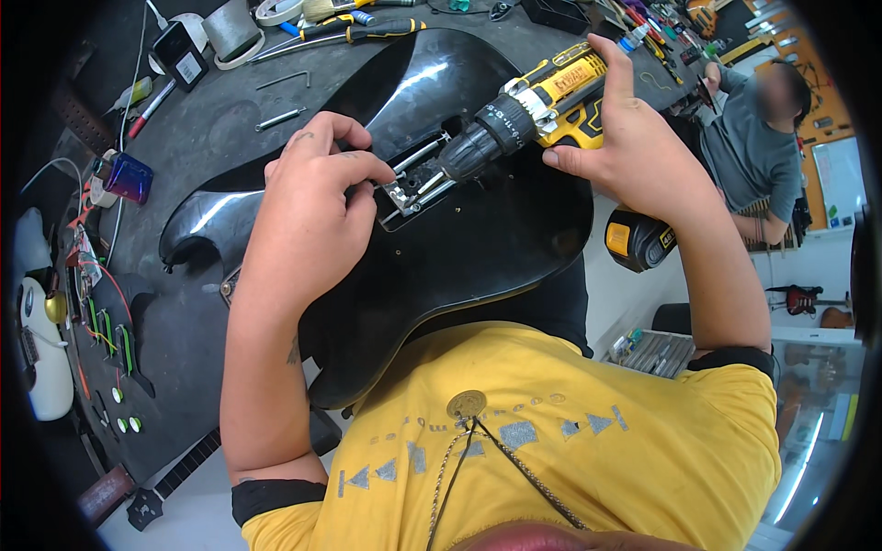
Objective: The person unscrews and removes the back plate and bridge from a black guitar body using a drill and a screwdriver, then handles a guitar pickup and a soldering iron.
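A glossy black electric guitar body (496, 248) lies back side up across the table edge and against my lap. In its open cavity are metal springs (421, 154) and a small metal spring claw (399, 196). My left hand (322, 184) rests over the body, its index finger and thumb closed on the claw. My right hand (634, 147) grips a yellow and black cordless drill (551, 92), index finger stretched along its rear. The drill's chuck points down-left into the cavity, its bit close to the claw. The exact contact at the tip is hard to make out.
On the dark work table (202, 138) lie a loose spring (280, 119), a hex key (283, 80), pliers (386, 30) and a blue container (129, 177). A guitar neck (184, 466) stands lower left. Another person (753, 138) sits at the upper right.
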Available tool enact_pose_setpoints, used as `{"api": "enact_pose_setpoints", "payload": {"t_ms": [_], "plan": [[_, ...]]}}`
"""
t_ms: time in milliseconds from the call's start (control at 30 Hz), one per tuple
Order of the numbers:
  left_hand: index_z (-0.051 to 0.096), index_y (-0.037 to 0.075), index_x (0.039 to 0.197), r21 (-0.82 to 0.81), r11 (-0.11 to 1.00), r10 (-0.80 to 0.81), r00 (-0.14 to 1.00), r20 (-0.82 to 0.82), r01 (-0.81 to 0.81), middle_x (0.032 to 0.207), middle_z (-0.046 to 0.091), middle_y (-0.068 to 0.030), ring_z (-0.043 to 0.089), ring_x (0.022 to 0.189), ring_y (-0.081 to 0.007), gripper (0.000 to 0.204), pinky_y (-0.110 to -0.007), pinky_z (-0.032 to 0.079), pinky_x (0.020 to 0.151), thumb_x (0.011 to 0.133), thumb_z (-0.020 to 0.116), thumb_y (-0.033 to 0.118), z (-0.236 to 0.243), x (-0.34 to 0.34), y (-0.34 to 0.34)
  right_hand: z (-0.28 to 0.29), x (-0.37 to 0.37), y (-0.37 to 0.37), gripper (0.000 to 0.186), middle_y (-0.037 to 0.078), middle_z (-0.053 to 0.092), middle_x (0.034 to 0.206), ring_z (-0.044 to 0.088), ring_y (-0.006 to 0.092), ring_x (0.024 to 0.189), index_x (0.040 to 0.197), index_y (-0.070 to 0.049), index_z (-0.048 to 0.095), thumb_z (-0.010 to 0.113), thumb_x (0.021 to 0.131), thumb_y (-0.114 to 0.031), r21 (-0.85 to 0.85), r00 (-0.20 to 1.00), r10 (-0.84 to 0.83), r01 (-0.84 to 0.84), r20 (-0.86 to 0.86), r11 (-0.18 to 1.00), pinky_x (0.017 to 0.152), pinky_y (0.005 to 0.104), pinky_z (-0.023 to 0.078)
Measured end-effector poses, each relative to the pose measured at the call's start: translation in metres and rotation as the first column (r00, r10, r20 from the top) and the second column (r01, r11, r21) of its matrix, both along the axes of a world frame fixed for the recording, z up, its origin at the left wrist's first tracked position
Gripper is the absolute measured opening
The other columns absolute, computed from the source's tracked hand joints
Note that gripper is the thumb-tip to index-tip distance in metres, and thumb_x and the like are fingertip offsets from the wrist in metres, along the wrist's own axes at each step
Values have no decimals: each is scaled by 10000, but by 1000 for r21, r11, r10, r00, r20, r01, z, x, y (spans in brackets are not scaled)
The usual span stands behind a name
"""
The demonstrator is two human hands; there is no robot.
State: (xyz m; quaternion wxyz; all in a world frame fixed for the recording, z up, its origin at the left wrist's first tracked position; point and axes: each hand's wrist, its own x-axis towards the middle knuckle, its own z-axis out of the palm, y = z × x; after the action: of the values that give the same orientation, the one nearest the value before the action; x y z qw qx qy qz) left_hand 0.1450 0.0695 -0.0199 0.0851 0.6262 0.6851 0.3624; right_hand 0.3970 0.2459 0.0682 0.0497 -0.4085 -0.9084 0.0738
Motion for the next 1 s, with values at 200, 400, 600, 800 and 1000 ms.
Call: {"api": "enact_pose_setpoints", "payload": {"t_ms": [200,400,600,800,1000], "plan": [[816,12,1017,-13,1000,4,1000,-13,-4,1207,638,-119,682,1098,-287,227,-368,561,902,870,678,-92,-1,-1,1,7,-5,-2,1145,367,707,1184,703,531,1176,1709,-132,41,873,932,-251,-98,999,-44,46,26,994,1031,515,547],[815,9,1012,-14,1000,-2,1000,-12,2,1204,634,-116,675,1093,-287,225,-371,555,900,867,676,-94,0,0,1,2,0,0,1145,373,704,1177,704,538,1161,1709,-127,48,877,932,-267,-20,1000,2,-1,30,1000,1029,515,546],[817,6,1010,-8,1000,-3,1000,-20,3,1204,631,-118,669,1083,-288,239,-378,551,898,852,673,-100,1,1,2,0,1,-1,1159,375,700,1189,700,539,1174,1709,-119,52,887,929,-320,-39,1000,3,-2,15,999,1039,515,544],[816,3,1012,-36,999,-2,1000,-25,1,1205,628,-118,662,1078,-287,240,-378,545,912,852,670,-101,2,1,2,5,-4,0,1155,356,726,1050,733,520,1046,1716,-85,7,851,957,-296,-27,982,-29,35,187,999,975,514,568],[818,6,1008,-32,999,-7,1000,-28,6,1217,630,-117,659,1082,-290,234,-379,543,916,855,673,-97,1,0,2,-3,5,6,1122,314,735,954,755,481,915,1717,-67,15,828,967,-254,112,988,61,-78,145,991,879,494,598]]}}
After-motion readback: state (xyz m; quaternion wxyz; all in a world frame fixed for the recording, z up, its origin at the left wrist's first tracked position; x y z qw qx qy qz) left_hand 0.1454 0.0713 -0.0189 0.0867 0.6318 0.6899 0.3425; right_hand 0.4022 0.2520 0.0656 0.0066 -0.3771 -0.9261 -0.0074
